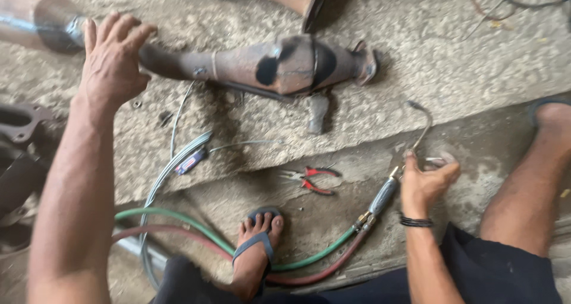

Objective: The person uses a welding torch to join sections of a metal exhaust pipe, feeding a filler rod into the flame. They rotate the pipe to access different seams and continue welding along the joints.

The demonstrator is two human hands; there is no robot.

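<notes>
My left hand (113,57) is raised with fingers spread, hovering at the left end of a rusty exhaust part (267,66) that lies on the concrete floor; it holds nothing. My right hand (425,182) is closed around the upper handle of a gas torch (386,191), whose bent nozzle (423,123) points away toward the exhaust part. A green hose (178,221) and a red hose (321,274) run from the torch's rear across the floor to the left.
Red-handled pliers (312,180) lie on the floor between torch and exhaust. A coil of grey wire rods (172,161) lies left of them. My sandalled foot (256,241) rests over the hoses. Another pipe (35,16) and metal parts (18,125) sit at left.
</notes>
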